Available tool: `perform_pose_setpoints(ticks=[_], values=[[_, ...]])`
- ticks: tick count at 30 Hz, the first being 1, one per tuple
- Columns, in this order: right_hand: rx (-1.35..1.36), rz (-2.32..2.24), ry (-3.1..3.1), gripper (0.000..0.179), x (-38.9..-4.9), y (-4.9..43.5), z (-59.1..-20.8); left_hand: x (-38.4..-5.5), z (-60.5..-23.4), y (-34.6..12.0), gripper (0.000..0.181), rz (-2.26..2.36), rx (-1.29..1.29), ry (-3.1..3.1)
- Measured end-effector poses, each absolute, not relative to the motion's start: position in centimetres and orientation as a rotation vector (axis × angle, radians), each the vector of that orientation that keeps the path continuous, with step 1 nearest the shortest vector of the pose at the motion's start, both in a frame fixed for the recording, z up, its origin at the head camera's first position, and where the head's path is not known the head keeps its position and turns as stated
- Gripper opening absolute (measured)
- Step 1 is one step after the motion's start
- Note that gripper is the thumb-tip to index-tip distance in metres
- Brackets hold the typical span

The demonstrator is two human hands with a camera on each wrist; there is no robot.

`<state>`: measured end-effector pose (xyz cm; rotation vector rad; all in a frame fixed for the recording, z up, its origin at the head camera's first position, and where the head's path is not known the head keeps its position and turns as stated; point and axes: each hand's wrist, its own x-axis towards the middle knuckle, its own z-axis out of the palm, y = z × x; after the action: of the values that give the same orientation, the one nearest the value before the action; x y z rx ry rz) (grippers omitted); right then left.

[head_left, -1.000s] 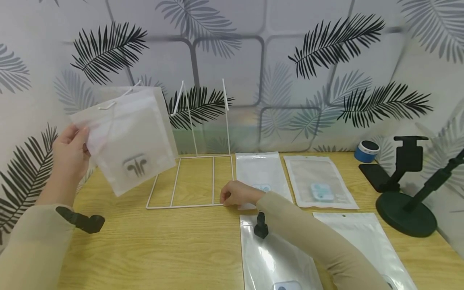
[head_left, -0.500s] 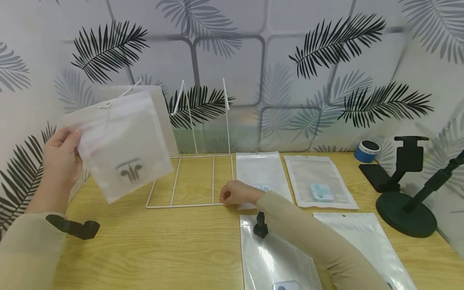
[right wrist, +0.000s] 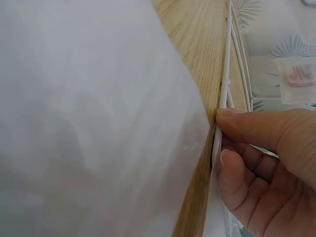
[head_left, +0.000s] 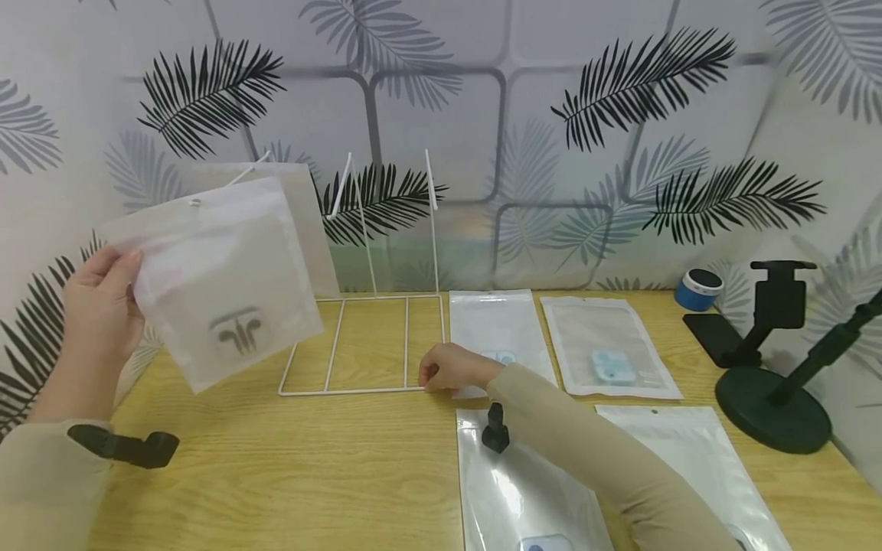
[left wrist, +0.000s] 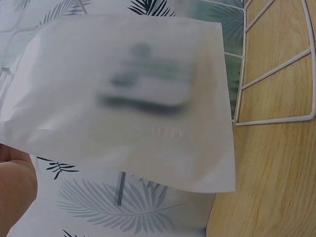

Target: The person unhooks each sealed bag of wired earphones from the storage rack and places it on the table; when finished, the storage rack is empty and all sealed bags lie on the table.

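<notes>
My left hand (head_left: 103,306) pinches the left edge of a frosted white zip bag (head_left: 234,260), tilted, with dark earbud shapes showing through it. The bag's hang hole lies at the tip of a white hook. Behind it, a second pale bag (head_left: 313,252) hangs from the white wire display rack (head_left: 365,392). In the left wrist view the held bag (left wrist: 197,158) covers most of the scene, with part of the hand (left wrist: 17,185) at lower left. My right hand (head_left: 455,367) pinches the rack's front rail, thumb and finger on the wire (right wrist: 224,94) in the right wrist view.
Two more hooks (head_left: 430,180) jut from the rack's upright part. Several flat zip bags lie to the right, including a white one (head_left: 492,321), a frosted one (head_left: 592,329) and a shiny one (head_left: 530,490). A black stand (head_left: 772,409) and a blue roll (head_left: 698,289) stand far right.
My left hand has drawn the front bag left and slightly down toward me, so its hole has slid along the hook to the tip. The right hand has stayed on the rail.
</notes>
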<state>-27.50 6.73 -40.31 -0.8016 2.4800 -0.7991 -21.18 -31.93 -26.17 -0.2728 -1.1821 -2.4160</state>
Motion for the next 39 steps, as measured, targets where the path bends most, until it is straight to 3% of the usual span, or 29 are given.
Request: perform_pose_setpoints(ticks=[27,39], values=[[-0.795,-0.788,2.465,0.012,-27.5,6.6,-40.0,-18.4,-25.7,-30.8,0.023,-2.39,-0.297,-1.229],[-0.81,-0.794,2.463,0.012,-27.6,6.7,-40.1,-16.2,-26.5,-27.4,0.017,-2.507,-0.518,-1.33]])
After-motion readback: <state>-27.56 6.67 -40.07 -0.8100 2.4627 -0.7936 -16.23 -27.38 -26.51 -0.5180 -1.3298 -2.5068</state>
